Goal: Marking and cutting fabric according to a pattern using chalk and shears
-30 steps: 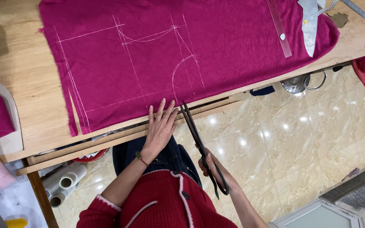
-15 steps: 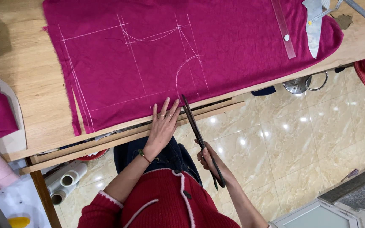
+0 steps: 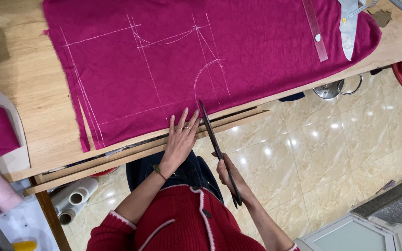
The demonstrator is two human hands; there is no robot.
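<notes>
While your left hand [image 3: 181, 138] lies open, flat on the fabric [image 3: 201, 60], your right hand [image 3: 231, 179] grips scissors [image 3: 216, 146] at its edge.

Cloth, wood, metal.
I saw matt magenta fabric [image 3: 238, 51] on smooth pale wooden table [image 3: 29, 93]; dark metal shears [image 3: 215, 144]; glossy floor tiles [image 3: 331, 153].

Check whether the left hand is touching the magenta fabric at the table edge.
Touching. The head view shows the left hand lying flat with its fingers spread on the near edge of the magenta fabric, beside the scissors held by the right hand.
</notes>
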